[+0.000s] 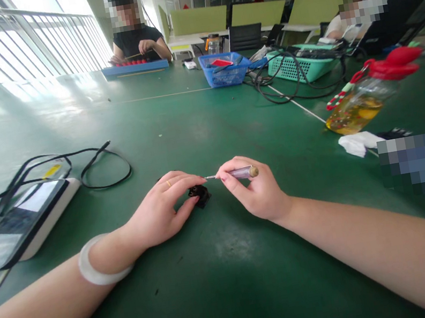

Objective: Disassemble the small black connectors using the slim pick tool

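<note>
On the green tabletop (pixel 109 127), my left hand (pixel 165 205) is closed around a small black part (pixel 201 196) that shows some round brassy detail; its exact kind is too small to tell. My right hand (pixel 258 189) grips a screwdriver (pixel 241 173) with a clear, purplish handle, held almost level. Its thin metal shaft points left, and the tip meets the fingertips of my left hand just above the black part. Whether the tip touches the part is hidden by those fingers.
At left lies a white-and-black device (pixel 38 215) with a looped black cable (pixel 108 184). A red-lidded bottle (pixel 368 95) and white cloth (pixel 359 143) are at right. Farther back are a blue basket (pixel 225 74), a green basket (pixel 299 69) and a person (pixel 138 41) behind a blue tray (pixel 136 68).
</note>
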A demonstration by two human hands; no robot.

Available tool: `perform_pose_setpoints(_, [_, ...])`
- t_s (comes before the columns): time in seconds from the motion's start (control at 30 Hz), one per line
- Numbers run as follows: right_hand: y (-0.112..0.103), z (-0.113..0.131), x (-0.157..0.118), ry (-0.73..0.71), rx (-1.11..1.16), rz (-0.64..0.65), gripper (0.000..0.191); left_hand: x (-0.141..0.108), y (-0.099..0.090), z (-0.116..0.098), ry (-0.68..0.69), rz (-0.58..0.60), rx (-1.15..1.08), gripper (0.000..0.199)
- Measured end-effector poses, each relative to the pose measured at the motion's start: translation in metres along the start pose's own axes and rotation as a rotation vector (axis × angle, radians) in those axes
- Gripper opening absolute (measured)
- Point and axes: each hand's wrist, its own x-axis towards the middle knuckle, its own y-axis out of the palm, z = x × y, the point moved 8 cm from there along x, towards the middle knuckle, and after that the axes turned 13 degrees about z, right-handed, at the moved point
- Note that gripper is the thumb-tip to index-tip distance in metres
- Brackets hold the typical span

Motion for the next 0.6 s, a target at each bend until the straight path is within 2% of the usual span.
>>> perform_pose_setpoints(0.6, [0.0,0.001,0.001,0.003,0.009,0.005,0.012,0.0,0.016,-0.008,0.112,0.166,0.101,0.04])
